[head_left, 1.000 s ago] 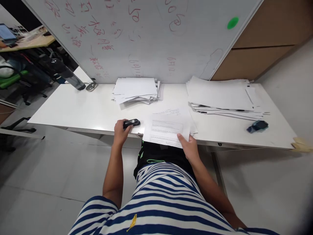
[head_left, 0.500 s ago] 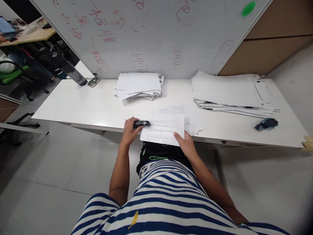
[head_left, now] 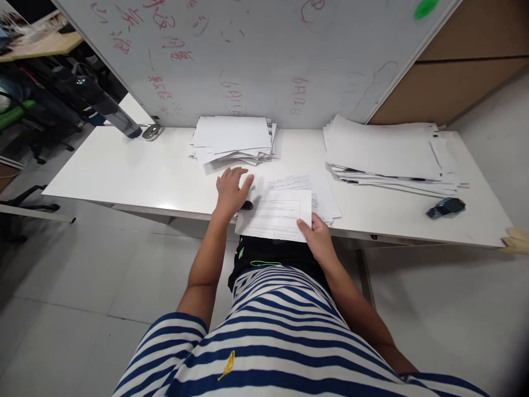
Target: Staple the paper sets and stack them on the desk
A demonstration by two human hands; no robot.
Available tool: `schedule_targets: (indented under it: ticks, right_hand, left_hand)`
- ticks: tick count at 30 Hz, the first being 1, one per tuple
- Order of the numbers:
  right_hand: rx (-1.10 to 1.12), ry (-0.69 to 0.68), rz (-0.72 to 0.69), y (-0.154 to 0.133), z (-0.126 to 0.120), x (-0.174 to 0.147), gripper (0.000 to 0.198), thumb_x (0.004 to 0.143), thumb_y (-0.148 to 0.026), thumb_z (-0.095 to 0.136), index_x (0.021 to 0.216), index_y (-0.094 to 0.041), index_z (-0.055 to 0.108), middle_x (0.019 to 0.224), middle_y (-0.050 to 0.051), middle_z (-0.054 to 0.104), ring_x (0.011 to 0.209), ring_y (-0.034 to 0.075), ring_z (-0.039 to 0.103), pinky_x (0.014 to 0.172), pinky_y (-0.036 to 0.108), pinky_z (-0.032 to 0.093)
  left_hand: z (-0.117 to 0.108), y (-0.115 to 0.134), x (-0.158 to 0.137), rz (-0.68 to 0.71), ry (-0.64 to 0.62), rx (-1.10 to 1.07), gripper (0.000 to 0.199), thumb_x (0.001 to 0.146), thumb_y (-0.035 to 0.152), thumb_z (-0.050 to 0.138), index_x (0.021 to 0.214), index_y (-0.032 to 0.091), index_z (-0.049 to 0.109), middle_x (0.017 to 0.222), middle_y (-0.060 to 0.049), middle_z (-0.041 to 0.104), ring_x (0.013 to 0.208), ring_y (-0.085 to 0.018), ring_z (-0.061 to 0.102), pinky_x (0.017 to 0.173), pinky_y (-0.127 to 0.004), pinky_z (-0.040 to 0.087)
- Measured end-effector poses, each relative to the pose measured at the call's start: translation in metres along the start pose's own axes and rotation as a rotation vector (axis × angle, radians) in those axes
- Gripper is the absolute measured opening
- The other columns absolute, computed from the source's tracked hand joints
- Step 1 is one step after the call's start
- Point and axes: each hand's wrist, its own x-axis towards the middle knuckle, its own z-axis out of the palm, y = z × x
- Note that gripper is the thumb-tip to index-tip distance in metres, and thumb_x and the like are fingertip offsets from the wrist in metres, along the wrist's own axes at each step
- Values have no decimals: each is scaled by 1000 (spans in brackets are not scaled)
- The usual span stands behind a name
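My right hand grips the right edge of some printed sheets at the desk's front edge, thumb on top. My left hand is open above the desk, fingers spread and thumb raised. Behind its wrist shows the end of a black stapler, at the left side of the printed sheets; most of it is hidden. More printed pages lie on the desk under and beyond the held ones.
The white desk bears a paper stack at the back and a larger one on the right. A dark device with a strap lies at right. A bottle and a small oval object are far left. A whiteboard stands behind.
My left hand has let go of the stapler and moved up and to the right, its fingers opening. The right hand still holds the sheets in nearly the same place.
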Motion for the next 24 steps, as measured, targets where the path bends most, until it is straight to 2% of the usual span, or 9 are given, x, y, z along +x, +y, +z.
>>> schedule_targets:
  ticks: [4,8,10,12,15,17,20,22,24]
  right_hand:
    - [-131,55,-15,-1,1,-1,46,89,-51,64,124,-21,67,124,11,74,115,31,68,99,49,54]
    - [-172,56,18,-3,1,-4,46,90,-49,61,126,-20,65,125,12,74,114,32,67,98,49,54]
    - [-159,40,21,-4,0,-5,46,91,-50,60,126,-20,65,126,12,73,115,32,67,98,49,54]
    - [-141,19,8,-5,0,-6,46,91,-51,60,124,-20,66,124,12,74,114,31,67,96,47,54]
    - [-122,1,-16,-7,1,-6,42,91,-51,59,118,-20,68,119,11,76,109,30,68,93,45,55]
    - [-120,11,-29,-11,1,-5,39,91,-51,58,111,-19,70,113,10,77,105,30,69,91,45,54]
    - [-138,32,-57,-21,-4,-1,34,89,-49,59,101,-19,71,102,8,78,100,29,69,89,42,54]
    - [-164,52,-62,-28,-14,3,29,87,-46,62,91,-19,71,91,6,77,92,27,69,85,39,55]
    - [-152,96,-56,-34,-28,7,26,84,-44,67,85,-19,70,82,3,75,84,24,69,80,37,55]
  left_hand:
    - [29,1,4,-40,-39,206,54,101,56,40,142,25,55,161,-14,44,160,-41,10,125,-70,4]
    - [40,-2,6,5,-45,246,52,98,52,47,142,24,54,165,-14,38,160,-40,8,126,-69,-1]
    - [37,-5,8,-2,-10,190,50,97,53,51,138,24,57,161,-15,44,159,-41,14,126,-69,5]
    - [31,-8,6,18,75,59,46,98,54,50,130,23,61,150,-16,55,154,-39,29,125,-64,19]
    - [19,-18,-4,106,305,-206,42,105,49,34,124,24,62,132,-13,67,134,-27,56,114,-47,42]
    - [13,-29,-14,165,436,-270,46,107,46,26,119,23,63,123,-12,69,122,-23,63,106,-42,47]
    - [14,-50,-27,194,390,-128,48,106,48,29,93,22,67,96,-10,72,101,-24,67,95,-41,48]
    - [19,-62,-30,119,307,-23,50,105,46,30,72,24,61,77,-9,67,84,-24,64,83,-41,47]
    - [25,-67,-29,-1,301,37,52,105,42,28,62,25,53,67,-8,61,74,-24,60,75,-40,43]
